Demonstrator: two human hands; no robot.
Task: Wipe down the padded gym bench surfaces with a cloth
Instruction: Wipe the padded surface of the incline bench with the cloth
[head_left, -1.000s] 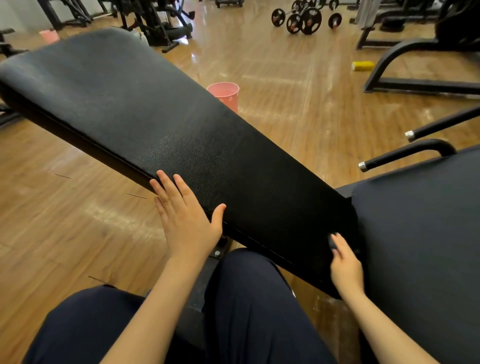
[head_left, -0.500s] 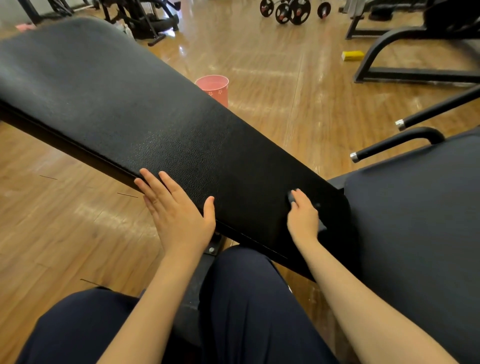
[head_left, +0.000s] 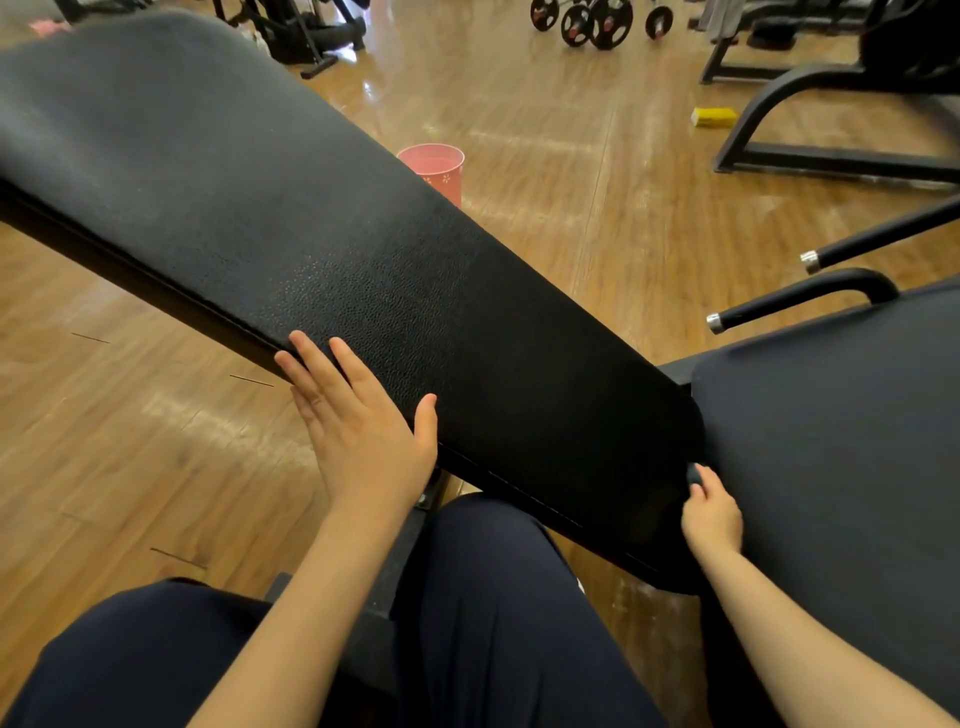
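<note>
A long black padded bench backrest slants from upper left down to the lower right. Beside it on the right is the black seat pad. My left hand lies flat on the backrest's near edge, fingers spread, holding nothing. My right hand is at the backrest's lower end, in the gap next to the seat pad, closed on a small dark cloth of which only a corner shows above the fingers. Most of the cloth is hidden by the hand.
A pink bucket stands on the wooden floor behind the backrest. Two black handles with chrome ends stick out at right. A yellow block, weight plates and other machine frames sit farther back. My dark-trousered legs are below the bench.
My right hand with the cloth slid from the backrest's top face down and right to its lower end by the seat pad. The left hand stayed in place.
</note>
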